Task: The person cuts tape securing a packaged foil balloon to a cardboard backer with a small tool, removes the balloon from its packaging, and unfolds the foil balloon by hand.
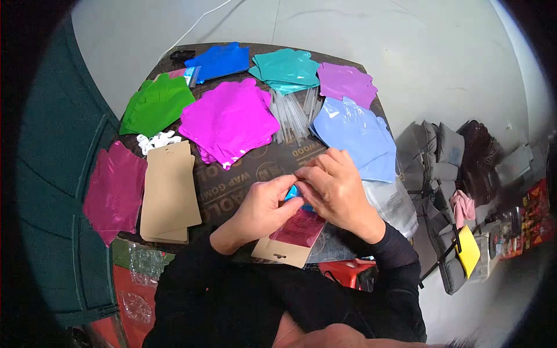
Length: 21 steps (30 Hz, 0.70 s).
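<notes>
The person wears a plain black top (249, 301) with long sleeves, the left sleeve (181, 290) and the right sleeve (396, 269) both creased, the cuffs ending just short of the left hand (260, 207) and right hand (335, 190). Both hands are bare. A thin, fine necklace (285, 336) shows at the open, pointed neckline.

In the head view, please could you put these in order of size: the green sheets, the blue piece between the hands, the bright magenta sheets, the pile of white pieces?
1. Bright magenta sheets
2. Green sheets
3. Pile of white pieces
4. Blue piece, judged by its visible part
</notes>
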Each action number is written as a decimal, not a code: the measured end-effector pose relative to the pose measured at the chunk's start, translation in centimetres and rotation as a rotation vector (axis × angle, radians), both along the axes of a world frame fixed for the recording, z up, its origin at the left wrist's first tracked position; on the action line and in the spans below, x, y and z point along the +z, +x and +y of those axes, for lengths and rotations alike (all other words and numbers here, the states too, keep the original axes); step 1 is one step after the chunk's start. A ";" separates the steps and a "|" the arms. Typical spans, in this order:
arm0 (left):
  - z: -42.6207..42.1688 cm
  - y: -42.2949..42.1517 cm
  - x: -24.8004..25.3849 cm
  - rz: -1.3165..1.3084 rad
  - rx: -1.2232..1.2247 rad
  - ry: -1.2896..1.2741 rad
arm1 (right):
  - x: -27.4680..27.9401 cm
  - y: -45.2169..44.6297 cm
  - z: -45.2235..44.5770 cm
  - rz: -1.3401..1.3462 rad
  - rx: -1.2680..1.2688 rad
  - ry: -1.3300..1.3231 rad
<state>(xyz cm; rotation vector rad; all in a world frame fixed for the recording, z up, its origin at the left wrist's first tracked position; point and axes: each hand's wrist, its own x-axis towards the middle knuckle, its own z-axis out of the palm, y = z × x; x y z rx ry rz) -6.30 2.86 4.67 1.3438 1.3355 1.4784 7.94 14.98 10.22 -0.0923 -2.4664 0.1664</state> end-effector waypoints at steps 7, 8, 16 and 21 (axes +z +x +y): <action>-0.7 0.0 1.1 0.231 0.041 0.015 | 1.3 -0.2 -1.4 -0.047 -0.059 0.138; -0.8 0.0 1.2 0.247 0.042 0.015 | 1.4 -0.3 -1.5 -0.045 -0.075 0.157; -1.2 0.3 1.6 0.245 0.109 0.097 | 2.2 -0.8 -2.1 0.009 -0.109 0.048; -2.1 0.0 1.9 0.123 0.156 0.080 | 1.6 -0.8 0.7 0.180 -0.182 -0.144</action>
